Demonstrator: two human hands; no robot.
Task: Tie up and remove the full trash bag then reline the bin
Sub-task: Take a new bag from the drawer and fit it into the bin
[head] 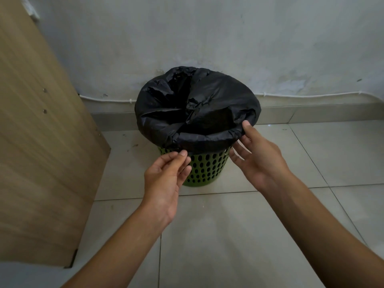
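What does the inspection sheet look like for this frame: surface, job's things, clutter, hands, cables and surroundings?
Surface: pale tiled floor, a few dark specks near the bin.
Job's things: black trash bag still folded over the rim of the green perforated bin, untied; no spare liner seen.
Clutter: nothing seen.
Hands: left hand open below the bag's front edge, fingers at the hem; right hand with its thumb on the bag at the rim's right side, whether it grips cannot be told.
Cables: white cable clipped along the wall behind the bin.
Surroundings: stained grey wall; wooden panel at left.
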